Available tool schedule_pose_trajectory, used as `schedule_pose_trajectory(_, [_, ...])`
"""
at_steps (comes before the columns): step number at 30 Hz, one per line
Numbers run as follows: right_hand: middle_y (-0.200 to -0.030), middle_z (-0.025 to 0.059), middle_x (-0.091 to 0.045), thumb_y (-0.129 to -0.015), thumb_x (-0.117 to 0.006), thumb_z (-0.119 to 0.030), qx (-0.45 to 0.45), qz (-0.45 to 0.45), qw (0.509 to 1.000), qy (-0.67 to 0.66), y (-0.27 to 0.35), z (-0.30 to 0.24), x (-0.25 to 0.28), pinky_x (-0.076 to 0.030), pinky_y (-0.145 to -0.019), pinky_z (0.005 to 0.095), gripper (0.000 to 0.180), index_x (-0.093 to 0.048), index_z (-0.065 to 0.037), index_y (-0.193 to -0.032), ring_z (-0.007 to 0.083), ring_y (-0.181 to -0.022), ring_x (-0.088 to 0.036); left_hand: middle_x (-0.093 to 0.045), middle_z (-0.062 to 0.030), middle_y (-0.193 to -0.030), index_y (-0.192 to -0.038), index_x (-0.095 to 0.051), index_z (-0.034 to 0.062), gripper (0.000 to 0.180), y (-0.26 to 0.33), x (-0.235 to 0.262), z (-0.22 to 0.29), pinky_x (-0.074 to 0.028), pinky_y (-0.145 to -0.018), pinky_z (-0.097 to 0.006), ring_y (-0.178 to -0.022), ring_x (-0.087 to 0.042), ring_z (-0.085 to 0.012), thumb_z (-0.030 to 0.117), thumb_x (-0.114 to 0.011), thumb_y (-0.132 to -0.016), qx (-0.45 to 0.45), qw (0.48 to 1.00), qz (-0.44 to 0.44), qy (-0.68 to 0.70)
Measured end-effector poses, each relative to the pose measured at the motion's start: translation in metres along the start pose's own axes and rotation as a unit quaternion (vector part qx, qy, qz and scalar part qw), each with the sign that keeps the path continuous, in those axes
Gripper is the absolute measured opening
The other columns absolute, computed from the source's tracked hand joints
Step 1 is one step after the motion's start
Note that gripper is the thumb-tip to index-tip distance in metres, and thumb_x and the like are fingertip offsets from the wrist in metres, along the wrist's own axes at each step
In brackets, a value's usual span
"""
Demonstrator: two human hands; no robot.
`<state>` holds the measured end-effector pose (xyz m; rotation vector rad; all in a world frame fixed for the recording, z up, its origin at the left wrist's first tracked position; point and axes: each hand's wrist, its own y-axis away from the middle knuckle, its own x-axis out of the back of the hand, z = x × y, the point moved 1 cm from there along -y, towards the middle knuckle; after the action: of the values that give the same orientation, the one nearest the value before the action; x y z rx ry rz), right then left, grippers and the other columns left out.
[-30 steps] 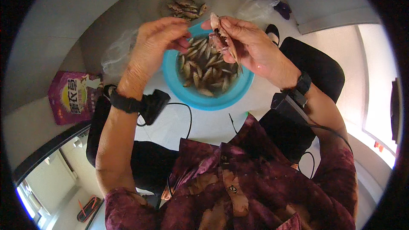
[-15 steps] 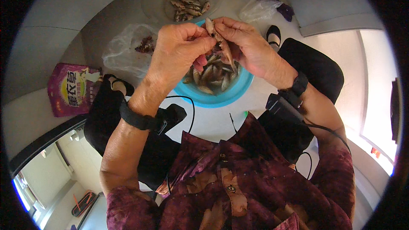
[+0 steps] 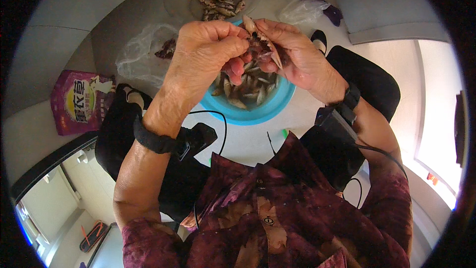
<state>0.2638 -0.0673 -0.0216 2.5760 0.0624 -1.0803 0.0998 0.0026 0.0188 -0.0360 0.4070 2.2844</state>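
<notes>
A small pale fish [image 3: 273,52] is held up over the blue basin, its belly split and dark red flesh showing inside. My right hand [image 3: 302,54] grips it along its back, thumb near the upper end. Thumb and forefinger of my left hand [image 3: 203,52] are pinched together at the edge of the split belly; the exact bit between them is hidden. Below both hands stands the blue basin [image 3: 280,106], with several small fish [image 3: 248,89] lying in liquid. Wet red stains show on my left fingers.
Beyond the basin a translucent bowl [image 3: 173,0] holds several fish [image 3: 220,4]. A clear plastic bag [image 3: 144,57] with dark red scraps [image 3: 166,49] lies to the left, near a purple package [image 3: 79,101]. Another clear bag [image 3: 305,6] lies at the far right.
The fish's belly has been spread wider, showing more red flesh. My left hand has shifted slightly left and up, while my right hand keeps its grip and tilts the fish.
</notes>
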Motion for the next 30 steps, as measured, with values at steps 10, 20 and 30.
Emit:
schedule_pose_trajectory(10, [-0.074, -0.0002, -0.06, -0.09, -0.058, -0.027, 0.001, 0.006, 1.0, -0.021, 0.001, -0.005, 0.001, -0.04, -0.051, 0.0233, 0.024, -0.063, -0.005, -0.1, 0.0088, -0.062, -0.054, -0.062, -0.0096, -0.073, -0.09, -0.06, -0.0076, 0.014, -0.001, 0.001, 0.002, -0.051, -0.048, -0.023, -0.053, -0.058, -0.0105, 0.006, -0.056, -0.086, 0.009, 0.999, -0.018, 0.045])
schedule_pose_trajectory(20, [-0.084, 0.0051, -0.059, -0.094, -0.05, -0.028, 0.024, 0.05, 0.998, 0.006, 0.002, -0.009, -0.003, -0.038, -0.048, 0.0195, 0.034, -0.056, 0.0, -0.111, 0.0093, -0.066, -0.053, -0.062, -0.0109, -0.074, -0.094, -0.058, -0.0092, 0.017, 0.0, 0.004, 0.004, -0.052, -0.05, -0.024, -0.053, -0.058, -0.0113, 0.005, -0.056, -0.086, 0.025, 0.998, -0.037, 0.053])
schedule_pose_trajectory(30, [-0.08, 0.0036, -0.054, -0.095, -0.049, -0.029, 0.035, 0.065, 0.997, -0.019, 0.003, -0.016, -0.008, -0.037, -0.048, 0.0182, 0.038, -0.053, 0.003, -0.115, 0.0074, -0.061, -0.047, -0.06, -0.0113, -0.074, -0.093, -0.058, -0.0096, 0.016, -0.001, 0.006, 0.005, -0.053, -0.049, -0.027, -0.053, -0.051, -0.0101, 0.004, -0.055, -0.085, 0.022, 0.987, -0.046, 0.149])
